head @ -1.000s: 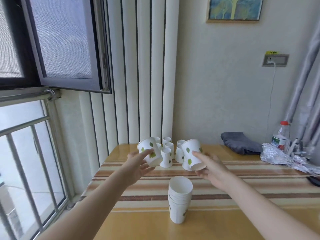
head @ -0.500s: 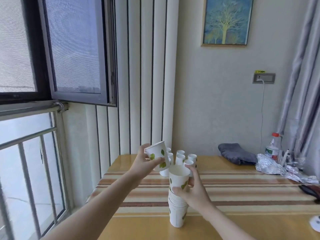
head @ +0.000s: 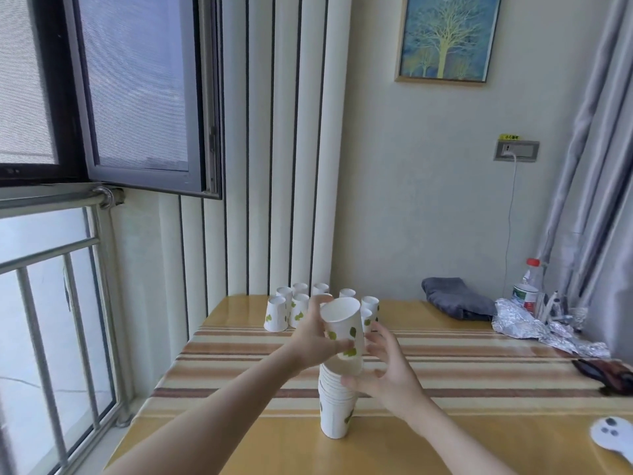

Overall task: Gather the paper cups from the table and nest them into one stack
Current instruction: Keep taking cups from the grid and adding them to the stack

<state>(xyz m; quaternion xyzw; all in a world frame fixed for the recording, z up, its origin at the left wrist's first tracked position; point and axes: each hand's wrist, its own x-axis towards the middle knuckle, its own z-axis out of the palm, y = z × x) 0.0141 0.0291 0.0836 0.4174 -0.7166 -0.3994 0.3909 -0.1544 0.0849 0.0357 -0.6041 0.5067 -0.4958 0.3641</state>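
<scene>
A stack of nested white paper cups (head: 335,411) with green leaf prints stands upright near the table's front. My left hand (head: 313,339) grips one more leaf-print cup (head: 343,332), mouth up and slightly tilted, with its base sitting in the top of the stack. My right hand (head: 388,373) is beside the stack's upper rims on the right, thumb touching them, fingers spread and holding nothing. Several upside-down cups (head: 276,314) stand grouped at the far edge of the table (head: 479,423), partly hidden behind my hands.
A folded grey cloth (head: 457,298), a plastic bottle (head: 527,286) and crumpled foil (head: 544,329) lie at the far right. A dark object (head: 604,371) and a white item (head: 613,437) sit by the right edge. An open window and a railing are to the left.
My right hand has let go of the cup it set on the stack. My left hand has brought its cup over and down onto the top of the stack.
</scene>
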